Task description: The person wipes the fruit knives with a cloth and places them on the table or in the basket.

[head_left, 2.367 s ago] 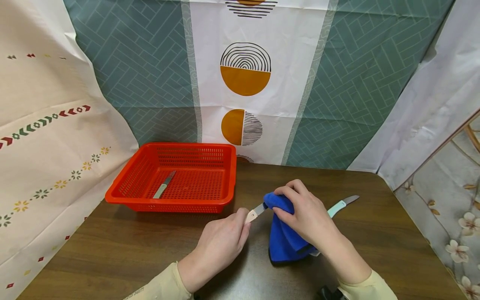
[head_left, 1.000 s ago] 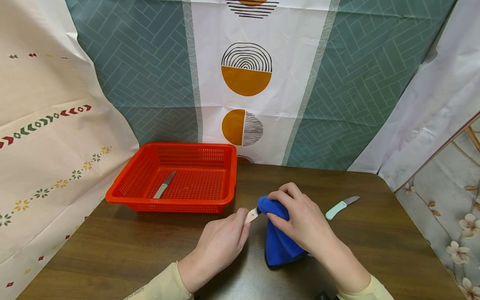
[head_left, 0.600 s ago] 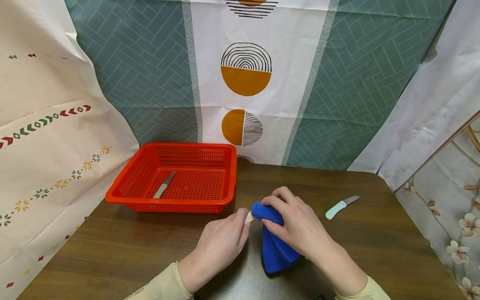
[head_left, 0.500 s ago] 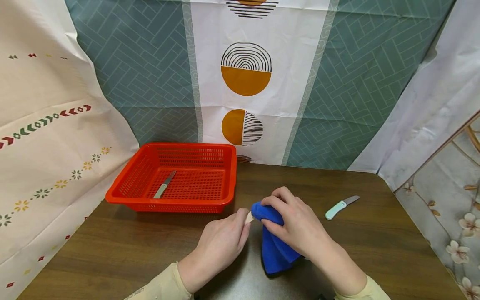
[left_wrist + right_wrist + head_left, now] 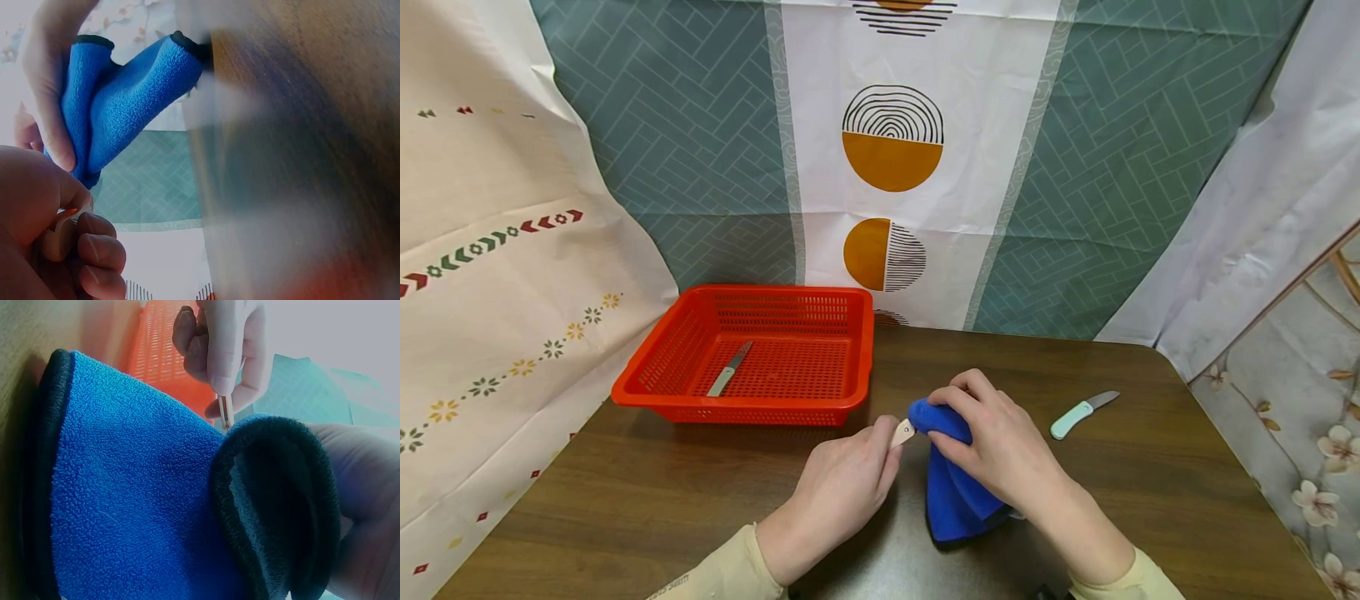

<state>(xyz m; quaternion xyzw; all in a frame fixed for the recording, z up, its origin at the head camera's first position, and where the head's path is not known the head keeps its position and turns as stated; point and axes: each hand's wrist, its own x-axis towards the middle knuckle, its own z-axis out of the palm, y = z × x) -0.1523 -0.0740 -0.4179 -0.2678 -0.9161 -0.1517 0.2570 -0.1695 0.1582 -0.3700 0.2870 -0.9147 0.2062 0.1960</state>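
Observation:
In the head view my left hand (image 5: 838, 492) grips the cream handle of a folding knife (image 5: 904, 432), its blade pointing right. My right hand (image 5: 1000, 442) pinches a blue cloth (image 5: 958, 492) folded over that blade, which is hidden inside it. The loose part of the cloth hangs toward the table. In the left wrist view, curled fingers (image 5: 100, 256) wrap the handle below the cloth (image 5: 134, 94). The right wrist view has the dark-edged cloth (image 5: 137, 475) large in front, with the knife's handle (image 5: 226, 411) running from the left hand into it.
A red plastic basket (image 5: 775, 415) stands at the back left of the wooden table (image 5: 647, 492), with a pale-handled knife (image 5: 724, 379) lying inside. To the right of my right hand lies another knife with a mint handle (image 5: 1072, 419), blade out. Patterned curtains (image 5: 700, 208) border the table's back.
My right hand has slid the cloth left along the blade to the handle, then slightly back right, baring the handle's pivot end. The left hand has stayed in place.

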